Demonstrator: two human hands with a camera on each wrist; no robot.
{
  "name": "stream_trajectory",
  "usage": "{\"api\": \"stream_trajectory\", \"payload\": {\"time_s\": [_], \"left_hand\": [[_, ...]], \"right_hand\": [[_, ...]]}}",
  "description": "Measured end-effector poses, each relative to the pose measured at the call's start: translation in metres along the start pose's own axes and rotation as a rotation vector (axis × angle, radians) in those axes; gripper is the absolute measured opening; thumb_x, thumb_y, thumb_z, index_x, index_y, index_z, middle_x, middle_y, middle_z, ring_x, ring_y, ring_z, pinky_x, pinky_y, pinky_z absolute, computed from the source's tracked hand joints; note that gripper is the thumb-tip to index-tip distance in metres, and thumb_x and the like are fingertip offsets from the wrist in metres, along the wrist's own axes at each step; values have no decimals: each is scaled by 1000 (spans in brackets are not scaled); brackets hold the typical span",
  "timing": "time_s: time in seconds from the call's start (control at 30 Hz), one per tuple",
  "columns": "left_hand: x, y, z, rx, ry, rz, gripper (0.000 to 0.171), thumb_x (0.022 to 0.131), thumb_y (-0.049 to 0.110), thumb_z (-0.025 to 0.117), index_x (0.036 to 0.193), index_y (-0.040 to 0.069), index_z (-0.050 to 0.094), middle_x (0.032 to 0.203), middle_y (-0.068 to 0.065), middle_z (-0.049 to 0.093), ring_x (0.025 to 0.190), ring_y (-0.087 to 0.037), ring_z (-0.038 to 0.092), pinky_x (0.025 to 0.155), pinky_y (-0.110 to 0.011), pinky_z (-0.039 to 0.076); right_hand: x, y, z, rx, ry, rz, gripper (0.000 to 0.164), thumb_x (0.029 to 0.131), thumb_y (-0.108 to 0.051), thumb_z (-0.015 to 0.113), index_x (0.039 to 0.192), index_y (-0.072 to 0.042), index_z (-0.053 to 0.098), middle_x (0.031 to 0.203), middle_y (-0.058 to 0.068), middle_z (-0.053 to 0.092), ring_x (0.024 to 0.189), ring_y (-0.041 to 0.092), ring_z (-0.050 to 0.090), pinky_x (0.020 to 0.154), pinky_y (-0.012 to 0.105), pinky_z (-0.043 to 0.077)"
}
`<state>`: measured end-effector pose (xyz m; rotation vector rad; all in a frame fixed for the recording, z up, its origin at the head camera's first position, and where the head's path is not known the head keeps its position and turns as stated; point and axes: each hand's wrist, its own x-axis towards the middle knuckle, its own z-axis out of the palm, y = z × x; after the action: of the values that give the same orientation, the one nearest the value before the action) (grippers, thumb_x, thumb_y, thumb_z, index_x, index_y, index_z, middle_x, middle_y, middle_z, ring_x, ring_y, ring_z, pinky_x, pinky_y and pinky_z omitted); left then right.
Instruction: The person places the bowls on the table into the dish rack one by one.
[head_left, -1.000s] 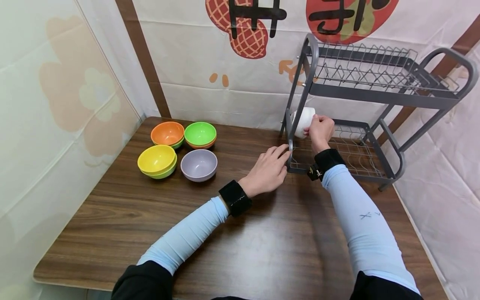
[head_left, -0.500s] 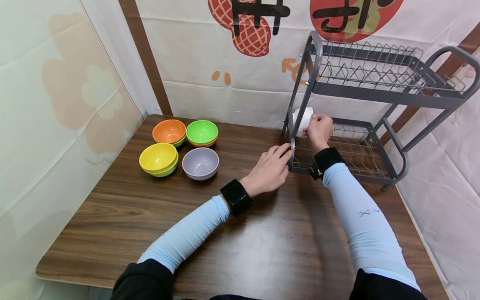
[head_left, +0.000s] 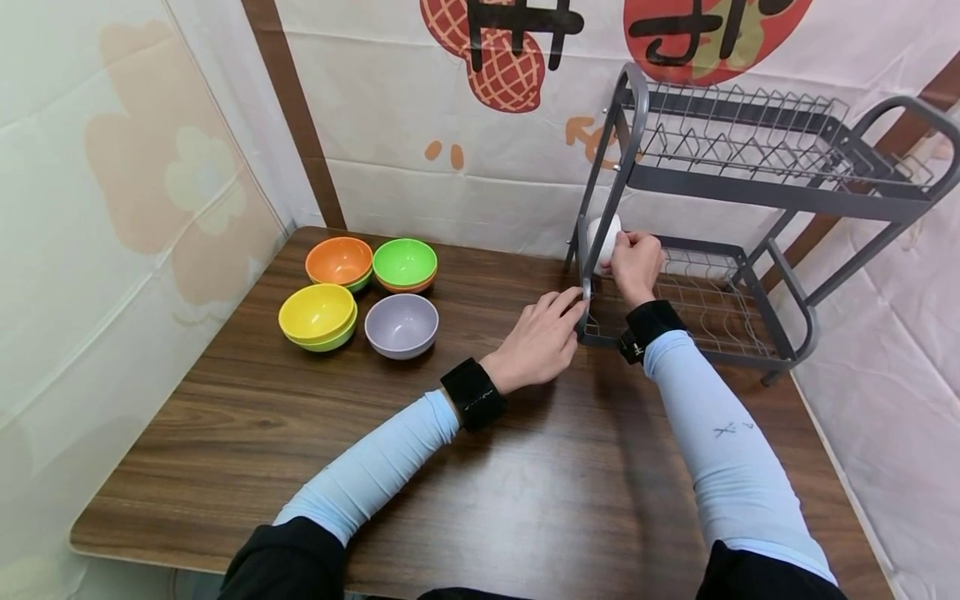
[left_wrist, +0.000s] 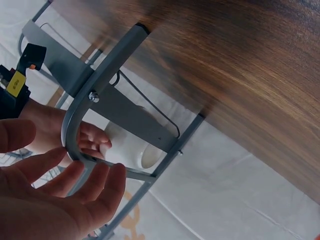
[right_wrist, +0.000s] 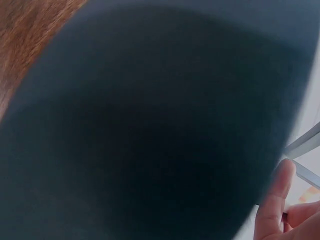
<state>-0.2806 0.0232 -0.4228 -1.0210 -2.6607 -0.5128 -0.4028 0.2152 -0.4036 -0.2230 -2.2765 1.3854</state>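
Observation:
A white cup [head_left: 606, 244] is at the left end of the dark grey dish rack's [head_left: 772, 196] lower tier, partly behind the rack's left upright. My right hand [head_left: 634, 265] reaches between the tiers and pinches the cup with its fingers. In the left wrist view the cup [left_wrist: 131, 147] lies on its side behind the rack's end bar, its round end facing the far upright. My left hand [head_left: 537, 340] touches the lower left side rail, fingers loosely bent; its fingertips [left_wrist: 117, 172] show right at the bar. A dark, blurred shape hides most of the right wrist view.
On the table's [head_left: 300, 475] back left stand an orange bowl [head_left: 339, 261], a green bowl [head_left: 405, 263] and a yellow bowl [head_left: 317, 314], each stacked on another bowl, beside a single grey-purple bowl [head_left: 402, 327]. A printed cloth [head_left: 390, 196] hangs close behind the rack.
My right hand has shifted slightly left with the white cup, and less of the cup shows now. My left hand stays at the rack's rail. The head view has shifted a little.

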Motion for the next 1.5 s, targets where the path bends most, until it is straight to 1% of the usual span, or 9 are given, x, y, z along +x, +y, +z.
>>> {"api": "stream_trajectory", "payload": {"time_s": [0.17, 0.33, 0.43, 0.57, 0.67, 0.9, 1.0, 1.23, 1.5], "left_hand": [[1, -1, -2, -9, 7, 0, 51, 106, 13, 54, 156, 6, 49, 165, -13, 36, 140, -33, 43, 102, -49, 46], [1, -2, -1, -14, 9, 1, 51, 106, 13, 54, 156, 6, 49, 165, -12, 36, 141, -33, 43, 102, -49, 46], [0, -2, 0, -11, -1, 1, 52, 106, 14, 53, 157, 7, 48, 166, -12, 35, 141, -33, 43, 103, -49, 46], [0, -2, 1, -7, -13, 1, 53, 107, 14, 53, 158, 7, 47, 167, -12, 34, 142, -33, 42, 103, -49, 45], [0, -2, 2, -5, -9, -2, 53, 107, 14, 53, 158, 8, 47, 167, -12, 34, 142, -33, 42, 102, -48, 45], [0, -2, 3, -5, 1, -3, 52, 106, 14, 53, 157, 7, 48, 166, -12, 34, 141, -32, 43, 101, -48, 46], [0, -1, 3, -6, -4, -3, 52, 106, 14, 53, 157, 7, 48, 166, -12, 34, 141, -33, 43, 102, -48, 46], [-1, 0, 3, 2, -20, -13, 51, 107, 15, 51, 158, 7, 47, 167, -12, 34, 142, -32, 42, 104, -48, 45], [1, 1, 2, -2, -18, -4, 51, 107, 14, 52, 158, 7, 47, 167, -13, 33, 142, -33, 42, 103, -48, 46]], "right_hand": [[0, 0, 1, 12, -11, -56, 30, 110, -15, 56, 117, 7, 74, 86, 19, 71, 57, 18, 70, 51, 20, 53], [0, 3, 0, -6, -24, -90, 29, 110, -14, 56, 117, 7, 74, 89, 21, 73, 60, 21, 72, 52, 20, 53], [2, 4, -3, -69, -43, -127, 29, 109, -15, 57, 115, 5, 76, 86, 20, 73, 60, 21, 71, 52, 21, 51], [4, 3, -11, -209, -60, -202, 27, 108, -17, 61, 109, 3, 79, 85, 18, 74, 64, 24, 67, 56, 25, 46], [7, 1, -18, -266, -87, -236, 26, 106, -17, 64, 106, 3, 80, 87, 18, 75, 66, 26, 68, 57, 24, 47], [9, -2, -28, -253, -176, -197, 25, 106, -14, 63, 107, 7, 77, 91, 22, 74, 66, 28, 72, 51, 18, 49], [8, -1, -28, -279, -185, -212, 24, 106, -13, 63, 103, 6, 76, 88, 21, 74, 67, 29, 72, 54, 23, 50], [9, 3, -25, -357, -197, -370, 23, 106, -10, 63, 99, 9, 74, 87, 25, 71, 74, 37, 67, 68, 44, 51], [9, 5, -29, -372, -208, -370, 20, 105, -9, 64, 99, 8, 72, 88, 25, 70, 76, 38, 67, 71, 48, 52]]}}
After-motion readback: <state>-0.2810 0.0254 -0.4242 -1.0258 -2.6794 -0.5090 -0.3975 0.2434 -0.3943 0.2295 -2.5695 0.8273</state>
